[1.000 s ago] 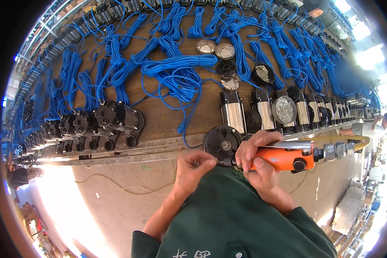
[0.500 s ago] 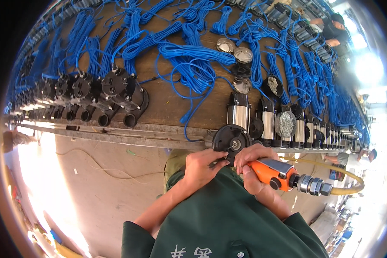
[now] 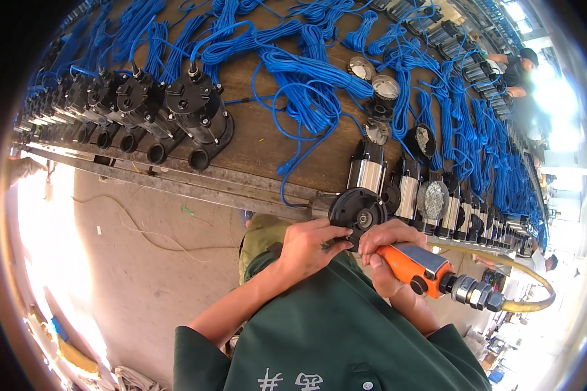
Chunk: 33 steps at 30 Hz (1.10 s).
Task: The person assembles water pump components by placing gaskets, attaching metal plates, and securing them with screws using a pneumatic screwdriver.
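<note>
Black cylindrical motor housings (image 3: 197, 107) line the brown surface (image 3: 244, 143) at upper left. Near centre, our left hand (image 3: 311, 246) has thumb and forefinger nearly together at the lower-left rim of a black disc-shaped cover (image 3: 353, 207); we cannot tell whether they pinch anything. Our right hand (image 3: 392, 250) wraps firmly around an orange-and-grey handheld tool (image 3: 407, 266), lower right of the cover; its yellow hose (image 3: 536, 304) curves rightward. If that hose tugged, the tool could slip and nip our left fingers.
</note>
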Each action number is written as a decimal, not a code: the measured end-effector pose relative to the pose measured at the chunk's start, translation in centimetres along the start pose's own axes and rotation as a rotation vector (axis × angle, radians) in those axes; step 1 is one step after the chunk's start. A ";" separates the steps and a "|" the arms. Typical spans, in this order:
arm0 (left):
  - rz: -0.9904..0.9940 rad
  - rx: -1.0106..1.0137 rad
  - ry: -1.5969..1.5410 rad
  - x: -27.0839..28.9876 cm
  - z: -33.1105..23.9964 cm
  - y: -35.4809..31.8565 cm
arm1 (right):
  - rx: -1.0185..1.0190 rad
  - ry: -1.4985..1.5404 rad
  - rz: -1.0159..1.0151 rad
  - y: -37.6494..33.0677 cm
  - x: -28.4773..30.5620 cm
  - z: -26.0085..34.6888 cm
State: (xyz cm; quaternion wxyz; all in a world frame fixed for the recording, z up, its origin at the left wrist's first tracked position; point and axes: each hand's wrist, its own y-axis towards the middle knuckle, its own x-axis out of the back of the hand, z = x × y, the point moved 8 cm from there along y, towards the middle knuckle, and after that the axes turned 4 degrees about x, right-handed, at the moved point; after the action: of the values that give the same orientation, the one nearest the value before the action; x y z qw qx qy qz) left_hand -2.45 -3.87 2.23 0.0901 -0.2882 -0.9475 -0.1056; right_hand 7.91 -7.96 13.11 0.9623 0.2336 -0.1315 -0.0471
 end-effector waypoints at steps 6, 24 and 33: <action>-0.014 -0.012 -0.017 0.1 0.0 -0.1 | -0.024 0.079 -0.046 -0.8 0.4 -0.4; -0.339 0.826 -1.191 2.3 9.2 -2.3 | 0.028 0.221 -0.574 -1.1 9.3 -1.8; -0.137 0.753 -1.018 0.9 5.6 1.0 | -0.027 0.307 -0.671 -1.4 10.7 -5.0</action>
State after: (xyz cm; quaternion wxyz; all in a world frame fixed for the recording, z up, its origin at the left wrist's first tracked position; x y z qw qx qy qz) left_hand -3.25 -1.16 -2.83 -0.2835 -0.1895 -0.8602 0.3793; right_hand 19.56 -8.64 10.68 0.9047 0.2555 0.0992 -0.3263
